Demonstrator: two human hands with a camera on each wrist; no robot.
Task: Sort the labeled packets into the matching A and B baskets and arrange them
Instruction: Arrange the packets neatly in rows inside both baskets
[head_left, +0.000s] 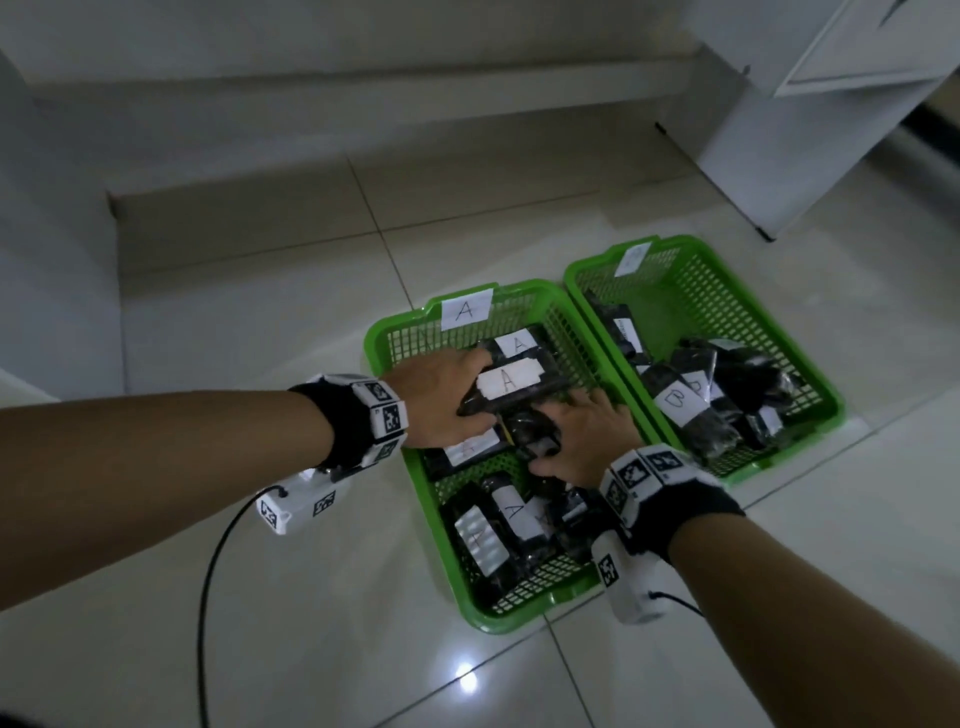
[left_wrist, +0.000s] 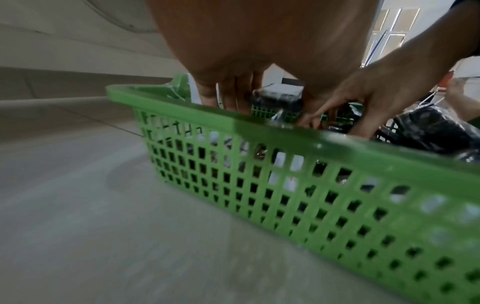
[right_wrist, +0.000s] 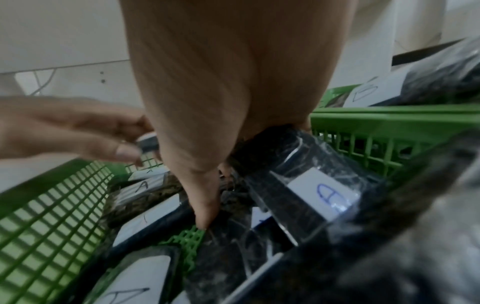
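Note:
Two green mesh baskets sit side by side on the floor. The left basket (head_left: 387, 338) bears an A tag (head_left: 466, 310); the right basket (head_left: 769, 291) has a blurred tag (head_left: 632, 258). Both hold several black packets with white labels. My left hand (head_left: 475, 387) grips the left end of a black A packet (head_left: 511, 382) lying across the middle of the A basket. Just beside it, my right hand (head_left: 558, 431) curls over a dark packet (head_left: 535, 431); its label is hidden in the head view. A packet marked B (head_left: 675, 402) lies in the right basket.
The baskets stand on pale glossy floor tiles (head_left: 260, 649). A black cable (head_left: 208, 597) loops across the floor at the left. A raised ledge (head_left: 234, 218) runs behind, and a white cabinet (head_left: 831, 130) stands at the back right.

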